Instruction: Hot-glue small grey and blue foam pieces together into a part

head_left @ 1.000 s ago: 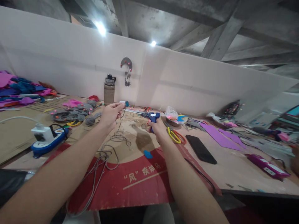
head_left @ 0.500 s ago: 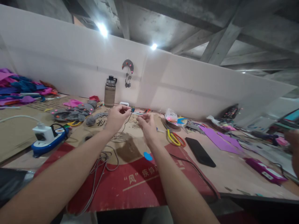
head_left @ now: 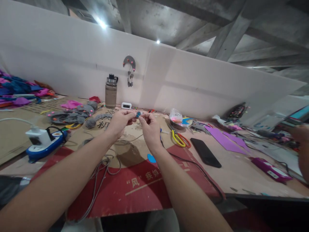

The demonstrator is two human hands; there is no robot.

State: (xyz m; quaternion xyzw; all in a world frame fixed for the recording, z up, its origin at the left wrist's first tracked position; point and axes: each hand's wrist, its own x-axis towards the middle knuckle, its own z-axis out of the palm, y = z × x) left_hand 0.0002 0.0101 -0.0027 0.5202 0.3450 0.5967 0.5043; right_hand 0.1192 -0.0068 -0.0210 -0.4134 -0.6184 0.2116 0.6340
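Note:
My left hand (head_left: 123, 121) and my right hand (head_left: 149, 127) meet above the middle of the cardboard. Between their fingertips is a small blue-green piece (head_left: 138, 114), too small to make out fully. The left fingers are pinched on its left side, and the right thumb and fingers close on its right side. Grey cord (head_left: 103, 166) lies in loose loops below the left hand, one strand running toward the right hand. A flat blue cutout (head_left: 151, 158) rests on the red cardboard (head_left: 145, 199) under the right forearm.
Yellow-and-orange-handled scissors (head_left: 178, 139) and a black phone (head_left: 205, 152) lie right. A bottle (head_left: 111, 91) and small white clock (head_left: 126, 105) stand behind. Left are a blue power strip (head_left: 45, 146) and grey felt pieces (head_left: 70, 115). Another person's hand (head_left: 301, 135) shows at far right.
My right hand has moved left and up to meet the left hand at the small blue-green piece. The thin light stick-like thing by the right fingers no longer shows clearly.

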